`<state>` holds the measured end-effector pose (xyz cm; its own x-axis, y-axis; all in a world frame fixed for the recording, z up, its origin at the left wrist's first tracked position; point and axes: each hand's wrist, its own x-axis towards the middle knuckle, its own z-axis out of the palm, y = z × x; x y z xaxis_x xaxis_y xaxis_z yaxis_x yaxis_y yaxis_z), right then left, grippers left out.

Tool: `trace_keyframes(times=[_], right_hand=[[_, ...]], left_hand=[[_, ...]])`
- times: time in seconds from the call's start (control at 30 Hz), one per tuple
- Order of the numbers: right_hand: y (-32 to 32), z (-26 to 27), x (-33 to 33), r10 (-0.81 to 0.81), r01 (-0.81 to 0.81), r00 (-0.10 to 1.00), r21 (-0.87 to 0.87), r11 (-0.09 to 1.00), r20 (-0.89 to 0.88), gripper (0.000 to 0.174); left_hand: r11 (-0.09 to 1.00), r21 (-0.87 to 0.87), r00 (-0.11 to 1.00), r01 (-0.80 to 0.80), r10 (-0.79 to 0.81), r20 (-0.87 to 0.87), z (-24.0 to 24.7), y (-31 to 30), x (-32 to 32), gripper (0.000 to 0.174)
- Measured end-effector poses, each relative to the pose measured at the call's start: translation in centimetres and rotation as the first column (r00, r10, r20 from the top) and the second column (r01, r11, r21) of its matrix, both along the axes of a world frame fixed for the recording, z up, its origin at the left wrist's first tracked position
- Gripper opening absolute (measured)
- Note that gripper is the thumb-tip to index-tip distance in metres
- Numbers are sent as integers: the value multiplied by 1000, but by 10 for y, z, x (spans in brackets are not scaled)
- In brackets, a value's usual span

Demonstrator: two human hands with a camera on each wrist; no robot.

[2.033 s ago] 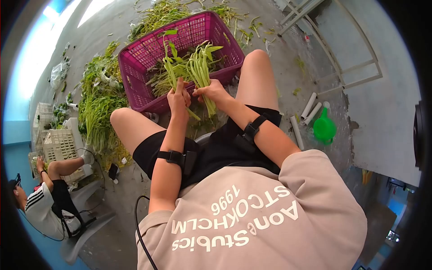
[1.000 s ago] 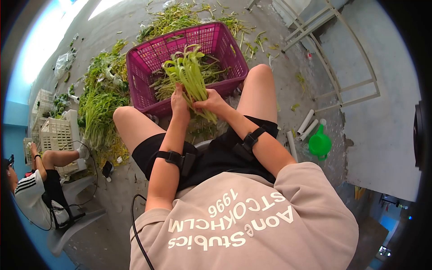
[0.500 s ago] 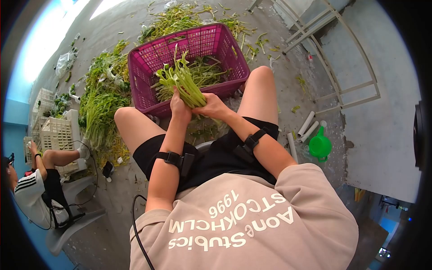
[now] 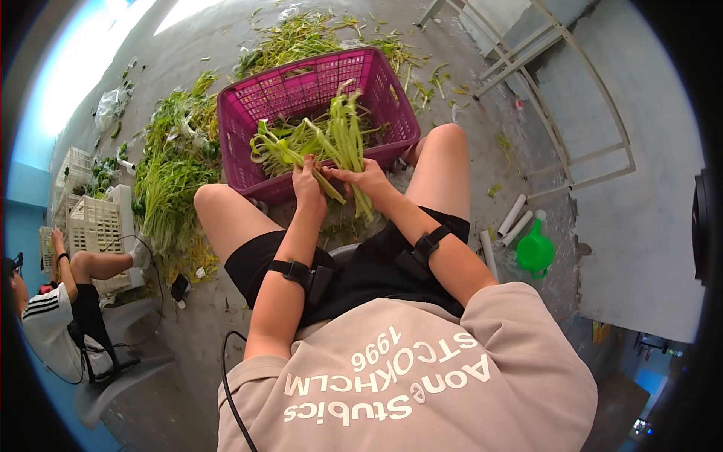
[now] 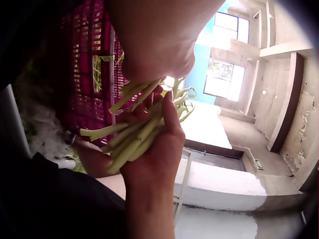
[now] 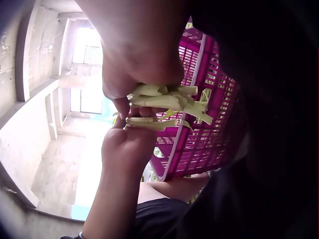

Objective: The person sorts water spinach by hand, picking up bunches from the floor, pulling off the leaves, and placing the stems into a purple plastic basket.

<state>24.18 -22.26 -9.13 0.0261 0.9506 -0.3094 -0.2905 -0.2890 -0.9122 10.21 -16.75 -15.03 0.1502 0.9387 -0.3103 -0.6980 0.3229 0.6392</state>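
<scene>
Over the near rim of a purple plastic crate (image 4: 248,181), both hands hold pale green, leafy vegetable stalks. My left hand (image 4: 309,185) grips a thin bunch of stalks (image 4: 279,153) that leans to the left, leafy tops over the crate. My right hand (image 4: 369,182) is wrapped around a thicker bunch of stalks (image 4: 348,132), nearly upright in the head view. The two hands are close together, fingertips almost meeting between the bunches. Cut stalk ends (image 6: 197,108) stick out below the right hand in the right wrist view. More stalks lie in the crate, partly hidden by the bunches.
Heaps of leafy greens (image 4: 169,166) cover the floor left of the crate, with more trimmings (image 4: 290,41) behind it. At right are a green plastic vessel (image 4: 535,250), white tubes (image 4: 512,216) and a metal frame (image 4: 580,98). Another person (image 4: 56,324) sits at far left.
The stalks, gathered as one bunch half a second ago, are now parted into two, one in each hand. The right hand has moved slightly right with the thicker bunch.
</scene>
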Motion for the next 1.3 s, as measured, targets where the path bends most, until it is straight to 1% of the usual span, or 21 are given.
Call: trace_keyframes(times=[0.03, 0.13, 0.2, 0.23, 0.27, 0.33, 0.4, 0.43, 0.5, 0.7, 0.77, 0.9, 0.93, 0.97, 1.0, 1.07, 1.1, 1.17, 1.2, 1.27, 1.3], right_hand=[[2, -3, 3, 4, -4, 1000, 1, 1000, 2, 19], [4, -9, 8, -64, 60, 997, -67, 996, -51, 18], [6, -9, 5, -57, 62, 991, -40, 997, 118, 14], [8, -7, 3, -59, 64, 991, -36, 997, 117, 14], [6, -5, 1, -20, 24, 997, -57, 998, 77, 15], [2, -4, 0, 20, -17, 999, -80, 997, 36, 16], [2, -5, 2, 134, -131, 991, -108, 985, 22, 20], [1, -9, 2, 133, -129, 991, -109, 986, 23, 20], [0, -17, -1, 109, -109, 994, 8, 994, -21, 24], [-1, -13, -11, 71, -72, 997, 42, 997, 28, 28], [0, -16, -14, 68, -69, 997, 37, 997, 23, 28], [-2, -8, -15, 93, -91, 994, 39, 995, -49, 25], [-2, -10, -13, 92, -92, 996, 48, 995, 20, 23], [-2, -9, -9, 82, -83, 997, 41, 996, 6, 22], [-3, -9, -5, 78, -77, 997, 32, 996, -13, 22], [-5, -4, 1, 66, -67, 998, 33, 997, 25, 21], [-4, -2, 1, 34, -36, 998, 37, 999, 48, 21], [-1, -3, -2, 7, -11, 998, 60, 998, 56, 21], [1, -5, -4, 17, -20, 999, 63, 998, 46, 21], [1, 2, -8, 26, -25, 1000, 52, 998, -18, 22], [-1, 5, -7, 44, -41, 998, 59, 997, -47, 25]], left_hand=[[998, -47, 999, -32, 31, -27, 4, 1, 0, 6], [1000, -18, 998, -17, 16, -62, 18, 3, -1, 9], [1000, -3, 1000, -27, 27, -10, 29, 6, -6, 10], [995, 52, 994, -89, 86, 66, 32, 11, -14, 10], [984, 101, 981, -147, 132, 143, 36, 17, -21, 10], [981, 103, 975, -162, 144, 167, 37, 23, -35, 8], [974, 126, 959, -186, 152, 240, 33, 28, -41, 7], [976, 125, 963, -179, 147, 228, 35, 26, -39, 6], [981, 125, 967, -149, 118, 225, 36, 20, -28, 7], [991, 97, 974, -97, 74, 212, 28, 14, -16, 8], [990, 103, 988, -97, 83, 129, 33, 10, -13, 10], [994, 82, 992, -67, 57, 114, 34, 8, -21, 17], [997, 49, 993, -59, 54, 102, 29, 13, -24, 19], [992, -55, 990, -116, 111, -85, 37, 15, -21, 19], [989, -47, 975, -142, 132, -181, 29, 16, -24, 14], [999, -49, 974, -16, 4, -227, 38, 11, -26, 13], [999, -48, 974, -23, 12, -224, 41, 9, -22, 13], [973, -109, 918, 204, -229, -323, 49, 2, -9, 17], [967, -72, 880, 245, -253, -403, 53, -5, -4, 22], [966, 24, 892, 256, -227, -391, 45, -8, 1, 23], [969, 18, 891, 248, -221, -397, 42, -7, -3, 23]])
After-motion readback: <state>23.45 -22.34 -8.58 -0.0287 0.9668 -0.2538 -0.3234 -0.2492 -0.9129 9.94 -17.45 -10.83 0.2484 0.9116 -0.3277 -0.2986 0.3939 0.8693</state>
